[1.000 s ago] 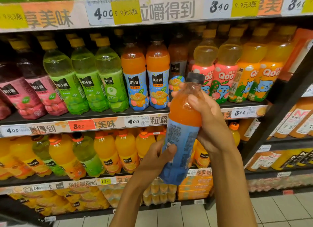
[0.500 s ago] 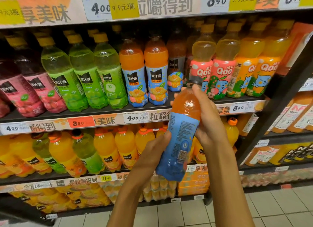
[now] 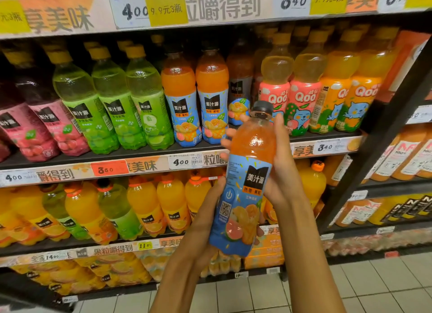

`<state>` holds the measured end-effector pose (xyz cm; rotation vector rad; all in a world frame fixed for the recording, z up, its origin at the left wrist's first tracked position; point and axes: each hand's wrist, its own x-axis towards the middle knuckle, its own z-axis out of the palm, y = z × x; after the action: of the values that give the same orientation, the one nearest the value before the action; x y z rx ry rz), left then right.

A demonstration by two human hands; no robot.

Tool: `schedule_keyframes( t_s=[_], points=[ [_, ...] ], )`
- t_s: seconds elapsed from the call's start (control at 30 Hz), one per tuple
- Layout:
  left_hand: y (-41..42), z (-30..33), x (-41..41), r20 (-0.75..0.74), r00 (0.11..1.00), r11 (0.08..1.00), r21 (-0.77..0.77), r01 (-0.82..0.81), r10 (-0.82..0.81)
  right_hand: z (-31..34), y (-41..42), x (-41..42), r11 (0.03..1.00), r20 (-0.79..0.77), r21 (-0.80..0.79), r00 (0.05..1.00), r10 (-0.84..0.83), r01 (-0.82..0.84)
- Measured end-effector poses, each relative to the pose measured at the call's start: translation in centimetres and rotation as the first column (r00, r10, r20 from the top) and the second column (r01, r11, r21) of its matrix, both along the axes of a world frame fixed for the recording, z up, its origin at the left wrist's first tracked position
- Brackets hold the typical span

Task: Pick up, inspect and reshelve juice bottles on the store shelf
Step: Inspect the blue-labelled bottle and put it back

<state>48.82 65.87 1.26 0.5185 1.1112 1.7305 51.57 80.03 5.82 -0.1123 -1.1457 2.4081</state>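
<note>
Juice bottle (image 3: pixel 247 184) held tilted, label readable for inspection: left hand (image 3: pixel 205 219) grip cupping base at 7 o'clock, right hand (image 3: pixel 278 163) grip wrapped round shoulder.

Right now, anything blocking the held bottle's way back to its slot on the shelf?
Nothing visible. The held bottle is in front of the gap right of the two matching bottles; only a recessed matching bottle stands behind it.

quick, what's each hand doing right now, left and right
Left hand: holds the lower part of the orange juice bottle, fingers wrapped round it.
Right hand: grips the same bottle's upper part, just below the cap.
</note>
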Motion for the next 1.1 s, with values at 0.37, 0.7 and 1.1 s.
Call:
schedule_keyframes(
  t_s=[0.37,0.7,1.1],
  points=[
    [1.7,0.2,0.0,-0.384,0.896,0.924,-0.21,-0.321,0.224,0.2,0.4,0.0,0.97,0.175,0.157,0.961,-0.213,0.186],
    [1.0,0.1,0.2,-0.081,0.983,0.983,-0.072,-0.168,0.162,-0.7,-0.1,0.1,0.998,0.022,-0.059,1.0,0.014,-0.013],
    [2.3,0.6,0.3,-0.369,0.885,0.919,-0.158,-0.36,0.283,0.7,0.6,0.3,0.971,0.09,0.105,0.97,-0.225,0.216]
  ],
)
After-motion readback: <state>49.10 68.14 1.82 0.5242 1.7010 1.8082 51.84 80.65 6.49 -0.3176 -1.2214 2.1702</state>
